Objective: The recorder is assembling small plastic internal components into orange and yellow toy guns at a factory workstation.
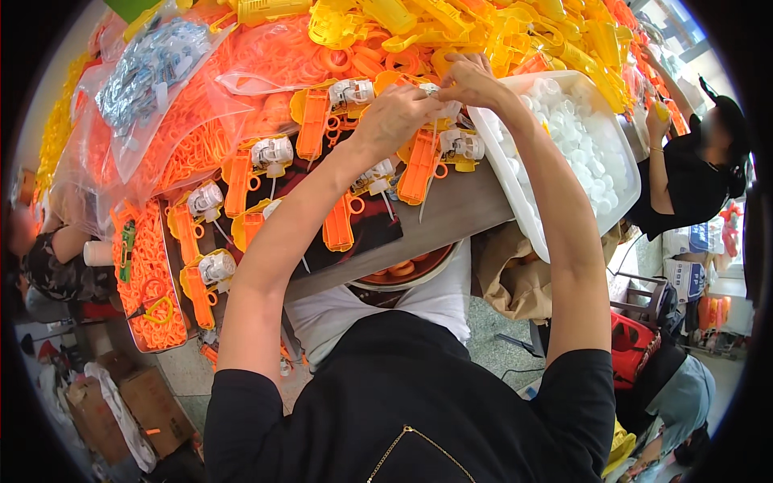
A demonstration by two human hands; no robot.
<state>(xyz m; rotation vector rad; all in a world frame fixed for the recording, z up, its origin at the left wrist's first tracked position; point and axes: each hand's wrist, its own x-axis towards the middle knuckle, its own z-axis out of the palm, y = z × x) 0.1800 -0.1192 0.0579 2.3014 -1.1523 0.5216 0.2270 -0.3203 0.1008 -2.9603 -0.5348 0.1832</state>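
Both hands meet at the far side of the table, above a row of half-built orange and yellow plastic toys. My left hand (pixel 394 113) is closed, its fingertips pinched beside a white mechanism. Against it, my right hand (pixel 473 82) curls its fingers down over the same spot; what they pinch is mostly hidden. Just below lies an orange and yellow toy (pixel 420 165) with a clear-white mechanism (pixel 462 145) and a thin white strip hanging down. Similar toys, such as one with an orange handle (pixel 312 125) and another (pixel 237 183), lie along the table.
A white tub (pixel 503 149) of translucent caps stands at the right. Yellow shells (pixel 555 40) and bagged orange rings (pixel 201 145) are heaped behind. At left, a tray of orange links (pixel 153 266) holds scissors (pixel 157 308). Another person (pixel 696 169) works at the far right.
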